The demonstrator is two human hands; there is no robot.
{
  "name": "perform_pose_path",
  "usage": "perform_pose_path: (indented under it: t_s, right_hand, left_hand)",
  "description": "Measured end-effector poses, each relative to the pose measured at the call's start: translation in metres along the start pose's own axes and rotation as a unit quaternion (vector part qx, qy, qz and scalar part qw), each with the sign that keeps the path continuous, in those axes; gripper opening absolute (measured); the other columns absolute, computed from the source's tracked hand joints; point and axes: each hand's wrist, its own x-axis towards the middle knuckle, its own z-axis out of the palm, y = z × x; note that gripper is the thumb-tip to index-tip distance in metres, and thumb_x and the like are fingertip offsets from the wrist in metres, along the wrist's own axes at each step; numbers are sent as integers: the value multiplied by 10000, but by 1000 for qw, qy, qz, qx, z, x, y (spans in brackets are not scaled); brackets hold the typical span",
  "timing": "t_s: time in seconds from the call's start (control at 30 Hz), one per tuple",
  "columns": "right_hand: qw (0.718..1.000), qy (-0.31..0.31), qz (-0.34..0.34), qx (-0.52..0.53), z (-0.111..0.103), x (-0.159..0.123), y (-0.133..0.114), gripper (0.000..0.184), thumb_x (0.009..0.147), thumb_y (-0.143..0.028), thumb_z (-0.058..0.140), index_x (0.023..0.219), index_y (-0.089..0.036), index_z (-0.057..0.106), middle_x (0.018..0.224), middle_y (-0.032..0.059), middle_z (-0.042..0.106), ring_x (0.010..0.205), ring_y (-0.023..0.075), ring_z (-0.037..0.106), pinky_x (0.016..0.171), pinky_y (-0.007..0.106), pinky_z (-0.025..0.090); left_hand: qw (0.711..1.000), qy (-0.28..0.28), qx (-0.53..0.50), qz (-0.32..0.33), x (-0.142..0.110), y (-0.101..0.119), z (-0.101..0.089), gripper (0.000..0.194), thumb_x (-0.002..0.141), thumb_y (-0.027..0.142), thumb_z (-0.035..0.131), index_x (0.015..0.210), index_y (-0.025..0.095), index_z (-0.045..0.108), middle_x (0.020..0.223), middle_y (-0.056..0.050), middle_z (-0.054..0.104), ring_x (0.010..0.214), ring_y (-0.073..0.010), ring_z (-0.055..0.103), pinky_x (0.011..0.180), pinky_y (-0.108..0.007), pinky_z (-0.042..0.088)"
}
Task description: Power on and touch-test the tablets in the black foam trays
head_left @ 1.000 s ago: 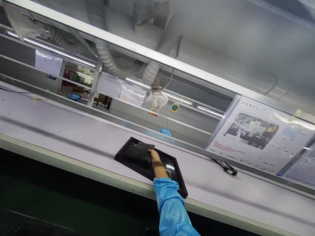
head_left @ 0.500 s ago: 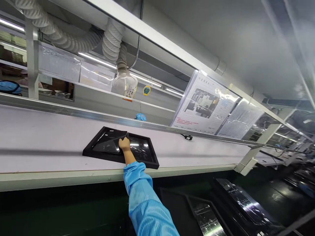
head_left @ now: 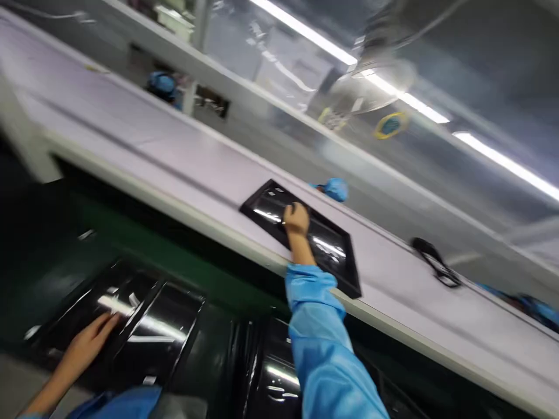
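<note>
My right hand (head_left: 297, 220), in a blue sleeve, is closed over a black-framed glossy panel (head_left: 318, 231) lying on the bench. Blur hides what its fingers grip. One corner of the panel points toward the bench's near edge. Lower left, my left hand (head_left: 87, 347) has its fingers stretched out at the side of another glossy black panel (head_left: 163, 317), which lies on the dark green surface below the bench. Whether those fingertips touch it is hard to make out. Bright strips of light reflect in both panels.
The pale bench (head_left: 187, 163) crosses diagonally, with a rail behind it. A black cable (head_left: 437, 265) lies right of the framed panel. Another dark panel (head_left: 279, 355) is below the bench. A blue cap (head_left: 336, 190) shows beyond. A clear hood (head_left: 371, 87) hangs overhead.
The view has swung left and tilted, bringing my left hand and the lower-left panel into sight. My right hand stays over the framed panel; the raised dark flap beside it no longer shows clearly.
</note>
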Motion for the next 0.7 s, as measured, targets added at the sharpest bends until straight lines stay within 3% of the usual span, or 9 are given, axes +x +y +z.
perform_pose_path:
  t_s: [0.13,0.23,0.33,0.4,0.47,0.53,0.6,0.63,0.7]
  right_hand:
    - [996,-72,-55,26,25,23,4,269,920,-195,527,1111,-25,612,1239,252,595,1199,184,548,998,344,345]
    - [992,-112,-49,23,38,29,8,332,882,-208,575,1119,22,613,1232,303,592,1183,182,567,983,365,348]
    - [991,-127,-39,14,37,34,10,408,888,-235,551,1180,46,591,1259,318,578,1219,177,547,991,365,346]
    - [995,-82,-58,9,29,35,9,386,875,-216,583,1166,37,609,1224,288,612,1194,180,560,991,350,359]
    - [996,14,-86,2,19,26,5,321,892,-180,569,1144,10,627,1206,256,631,1191,200,557,1021,365,358]
    - [985,130,-115,18,14,-2,-2,279,935,-170,491,1140,-41,629,1206,221,629,1209,232,545,1056,422,358]
    - [958,228,-156,83,18,-53,-13,273,974,-221,424,1131,-118,623,1160,164,638,1183,261,567,1034,494,403]
    - [951,234,-170,112,25,-86,-19,247,968,-251,444,1095,-151,631,1117,140,648,1148,275,592,1008,521,429]
    - [959,185,-160,143,49,-160,-31,222,947,-276,464,1011,-183,655,1103,131,658,1146,301,605,1004,572,432]
  left_hand:
    - [998,-15,-19,64,-11,-52,6,382,861,510,431,982,230,661,1070,-66,717,1059,-274,648,991,-406,490]
    - [994,-20,31,99,0,-69,18,459,875,517,404,1062,184,658,1148,-123,687,1113,-285,622,1027,-421,467]
    - [988,-22,90,125,9,-83,28,480,894,459,389,1161,149,639,1276,-160,630,1250,-301,545,1089,-452,415]
    - [982,-23,138,124,13,-92,29,488,902,414,383,1210,122,625,1347,-186,583,1334,-331,470,1108,-499,386]
    - [978,-33,170,120,19,-97,28,493,911,387,381,1244,110,617,1395,-200,547,1385,-355,406,1109,-535,372]
    - [974,-53,175,136,29,-93,25,492,923,378,385,1287,130,604,1446,-187,510,1419,-354,359,1112,-548,362]
    - [969,-78,159,174,46,-80,25,483,938,349,373,1335,171,583,1487,-147,483,1440,-331,333,1126,-545,345]
    - [965,-92,146,197,56,-70,26,482,945,325,358,1357,188,569,1497,-125,478,1443,-314,332,1134,-539,336]
    - [955,-124,119,244,79,-45,31,491,950,263,325,1387,210,544,1491,-90,494,1438,-276,349,1147,-520,322]
